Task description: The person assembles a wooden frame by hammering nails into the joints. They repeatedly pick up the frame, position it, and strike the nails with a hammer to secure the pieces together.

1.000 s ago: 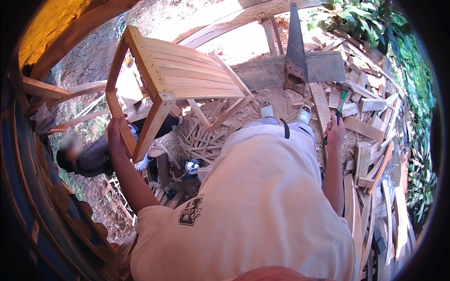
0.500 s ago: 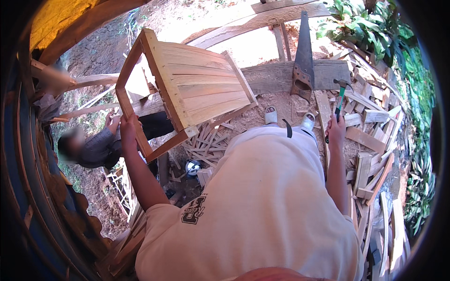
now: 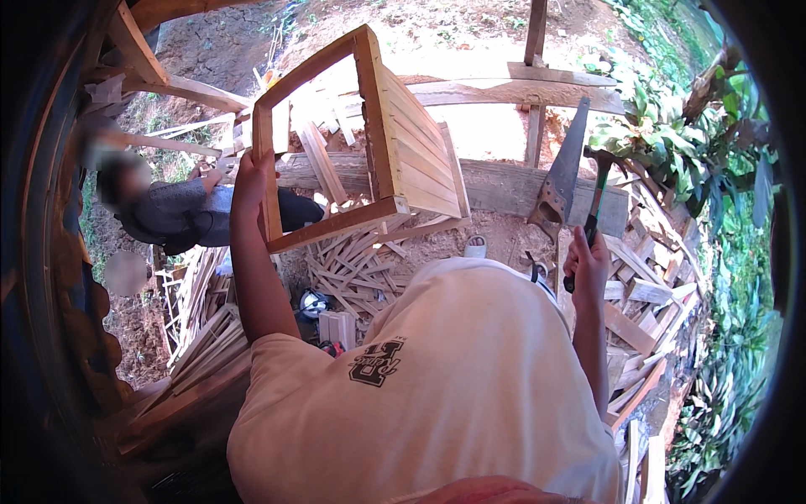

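My left hand (image 3: pixel 255 181) is closed around the near left rail of a wooden frame (image 3: pixel 376 126) whose one side is covered with pale slats (image 3: pixel 417 160). Held up at an angle, this piece turns its rectangular opening toward me. In my right hand (image 3: pixel 589 260), the fingers wrap the black grip of a claw hammer (image 3: pixel 594 200) with a green shaft, its dark head pointing away from me. Just left of the hammer, a handsaw (image 3: pixel 564 172) with a brown wooden handle leans against a thick grey plank (image 3: pixel 495 186).
Thin offcuts (image 3: pixel 357 267) cover the ground between my feet and a seated person (image 3: pixel 172 210) at the left. More wood scraps (image 3: pixel 642 294) lie in a heap at the right, beside green plants (image 3: pixel 646 109). A rail (image 3: pixel 504 92) on posts runs across the far side.
The slatted frame has turned, showing more of its opening and less of its slats. My left hand has moved up and right with it. The hammer is slightly farther left and lower.
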Demonstrator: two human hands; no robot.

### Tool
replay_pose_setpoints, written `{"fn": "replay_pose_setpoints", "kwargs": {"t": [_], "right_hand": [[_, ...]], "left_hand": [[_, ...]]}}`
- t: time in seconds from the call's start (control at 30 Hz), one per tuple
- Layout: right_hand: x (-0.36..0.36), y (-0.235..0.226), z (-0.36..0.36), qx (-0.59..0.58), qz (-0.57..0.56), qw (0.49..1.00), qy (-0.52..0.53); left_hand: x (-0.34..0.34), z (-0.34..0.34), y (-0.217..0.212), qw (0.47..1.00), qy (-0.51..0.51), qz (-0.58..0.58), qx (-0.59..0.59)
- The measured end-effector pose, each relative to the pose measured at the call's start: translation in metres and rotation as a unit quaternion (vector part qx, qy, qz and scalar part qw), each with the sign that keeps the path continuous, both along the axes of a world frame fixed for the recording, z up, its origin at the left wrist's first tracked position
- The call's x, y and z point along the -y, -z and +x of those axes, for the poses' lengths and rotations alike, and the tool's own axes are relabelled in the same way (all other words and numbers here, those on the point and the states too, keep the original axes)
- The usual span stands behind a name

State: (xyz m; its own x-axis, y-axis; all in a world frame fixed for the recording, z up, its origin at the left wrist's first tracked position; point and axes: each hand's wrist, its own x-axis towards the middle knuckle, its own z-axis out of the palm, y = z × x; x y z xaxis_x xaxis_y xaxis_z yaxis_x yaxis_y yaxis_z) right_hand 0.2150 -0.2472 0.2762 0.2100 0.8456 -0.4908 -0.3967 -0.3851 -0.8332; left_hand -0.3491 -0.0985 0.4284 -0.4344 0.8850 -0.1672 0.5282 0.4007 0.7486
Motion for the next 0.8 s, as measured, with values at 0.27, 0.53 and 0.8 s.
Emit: {"fn": "replay_pose_setpoints", "kwargs": {"t": [0.27, 0.53, 0.8], "right_hand": [[-0.065, -0.086, -0.11, -0.014, 0.148, 0.978, -0.15], [-0.066, -0.111, -0.168, 0.028, 0.121, 0.98, -0.154], [-0.059, -0.123, -0.192, 0.005, 0.115, 0.989, -0.095]], "left_hand": [[0.017, 0.022, -0.012, 0.996, 0.033, -0.016, 0.081], [0.019, 0.013, 0.0, 0.989, 0.038, 0.02, 0.14], [0.052, 0.031, -0.02, 0.941, 0.142, 0.201, -0.231]]}}
